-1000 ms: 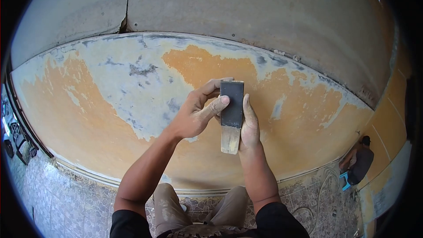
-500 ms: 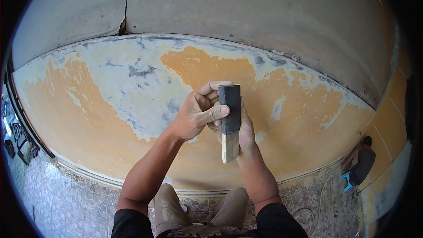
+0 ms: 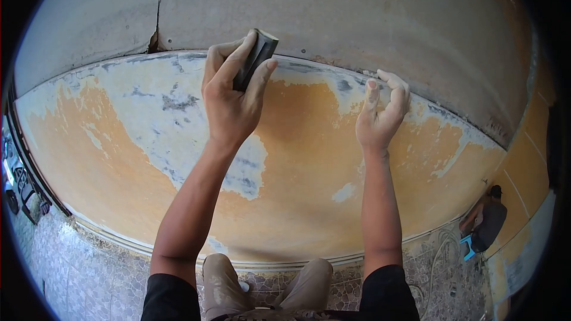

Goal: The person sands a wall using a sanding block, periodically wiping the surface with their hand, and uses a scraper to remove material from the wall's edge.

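Observation:
My left hand (image 3: 232, 92) grips a sanding block (image 3: 257, 53), a piece of wood wrapped in dark sandpaper, with fingers on one side and thumb on the other. It is raised before the top part of the wall (image 3: 309, 160), where orange paint has worn away to pale and grey patches. To the right, my right hand (image 3: 383, 110) is up near the wall's upper edge. Its fingers are loosely bent and apart from the thumb, with nothing between them. Pale dust coats the fingers of both hands.
Grey panels (image 3: 333, 12) rise above the painted wall, with a dark gap between two of them. Another person (image 3: 491, 220) sits on a blue stool (image 3: 468, 247) at the far right. A hose (image 3: 437, 261) lies on the patterned tile floor (image 3: 89, 273).
My right hand has let go of the sanding block and moved right and up. My left hand has carried the block up and left, tilting it.

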### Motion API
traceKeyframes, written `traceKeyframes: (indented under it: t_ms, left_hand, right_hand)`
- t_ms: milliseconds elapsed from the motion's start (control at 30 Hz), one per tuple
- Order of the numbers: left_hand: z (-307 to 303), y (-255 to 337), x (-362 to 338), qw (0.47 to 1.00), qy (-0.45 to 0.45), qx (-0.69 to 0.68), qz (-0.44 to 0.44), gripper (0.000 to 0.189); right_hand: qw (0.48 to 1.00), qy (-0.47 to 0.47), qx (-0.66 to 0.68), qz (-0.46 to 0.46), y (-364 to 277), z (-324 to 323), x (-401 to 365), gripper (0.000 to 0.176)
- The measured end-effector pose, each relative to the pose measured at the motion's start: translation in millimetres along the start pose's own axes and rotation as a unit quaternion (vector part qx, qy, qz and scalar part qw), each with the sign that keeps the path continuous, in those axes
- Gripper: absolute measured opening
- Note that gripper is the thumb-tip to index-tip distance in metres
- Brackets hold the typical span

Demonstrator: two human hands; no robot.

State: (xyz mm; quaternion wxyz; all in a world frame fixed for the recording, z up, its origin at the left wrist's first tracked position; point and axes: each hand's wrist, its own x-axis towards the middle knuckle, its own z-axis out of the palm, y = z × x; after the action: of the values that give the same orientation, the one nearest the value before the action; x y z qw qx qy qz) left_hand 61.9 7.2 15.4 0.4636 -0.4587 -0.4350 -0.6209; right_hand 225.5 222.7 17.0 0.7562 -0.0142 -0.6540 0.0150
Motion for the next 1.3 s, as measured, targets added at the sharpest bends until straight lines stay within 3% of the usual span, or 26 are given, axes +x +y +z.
traceKeyframes:
  t_ms: [33, 100, 133, 267, 367, 400, 467, 533, 633, 733, 867, 933, 1000, 1067, 1133, 1267, 1300]
  left_hand:
    - [12, -3, 5, 0.998, 0.001, 0.056, 0.038, 0.047]
    - [43, -8, 0, 0.990, -0.039, 0.110, 0.080, 0.052]
    - [59, -4, -10, 0.973, -0.058, 0.170, 0.146, 0.050]
    - [96, 9, -53, 0.933, -0.200, 0.112, 0.276, 0.049]
    - [82, -2, -35, 0.911, -0.209, 0.127, 0.333, 0.045]
    - [72, -5, -21, 0.912, -0.207, 0.127, 0.331, 0.045]
    - [54, -11, 7, 0.958, -0.063, 0.196, 0.199, 0.042]
    - [59, -7, -2, 0.969, -0.050, 0.193, 0.146, 0.042]
    - [68, 3, -44, 0.932, -0.157, 0.161, 0.284, 0.046]
    - [59, -6, -36, 0.920, -0.179, 0.151, 0.314, 0.049]
    - [41, -15, 5, 0.975, -0.012, 0.193, 0.110, 0.042]
    - [53, -10, -26, 0.968, -0.054, 0.189, 0.154, 0.041]
    - [63, -13, -69, 0.924, -0.149, 0.148, 0.321, 0.047]
    - [57, -18, -73, 0.912, -0.186, 0.120, 0.345, 0.047]
    - [41, -19, -38, 0.928, -0.141, 0.177, 0.295, 0.043]
    - [24, -26, 8, 0.973, 0.011, 0.200, 0.111, 0.042]
    - [27, -24, 1, 0.970, 0.005, 0.210, 0.123, 0.041]
  right_hand:
    - [0.989, 0.019, -0.115, -0.090, 6, 5, 10, 0.030]
    - [0.993, 0.014, -0.101, -0.057, 21, 18, 11, 0.031]
    - [0.996, 0.006, -0.090, -0.028, 27, 22, 9, 0.033]
    - [0.981, -0.046, -0.169, -0.082, 31, 13, -8, 0.035]
    - [0.987, -0.099, -0.123, -0.044, 26, 1, -1, 0.044]
    - [0.987, -0.113, -0.109, -0.039, 25, -2, 0, 0.050]
    - [0.987, -0.124, -0.095, -0.031, 26, -4, 1, 0.056]
    - [0.986, -0.121, -0.110, -0.038, 25, -3, -1, 0.069]
    - [0.990, -0.083, -0.110, -0.036, 23, 6, -4, 0.074]
    - [0.993, -0.093, -0.066, -0.024, 29, 3, -3, 0.078]
    - [0.991, -0.101, -0.090, -0.019, 32, 2, -3, 0.082]
    - [0.991, -0.105, -0.086, -0.014, 31, 5, -4, 0.081]
    - [0.992, -0.094, -0.079, -0.019, 30, 5, -3, 0.081]
    - [0.992, -0.096, -0.077, -0.022, 31, 4, -3, 0.080]
    - [0.992, -0.093, -0.080, -0.021, 31, 1, -2, 0.079]
    - [0.990, -0.107, -0.085, -0.023, 28, -1, -4, 0.077]
    - [0.991, -0.103, -0.083, -0.022, 27, 0, -4, 0.077]
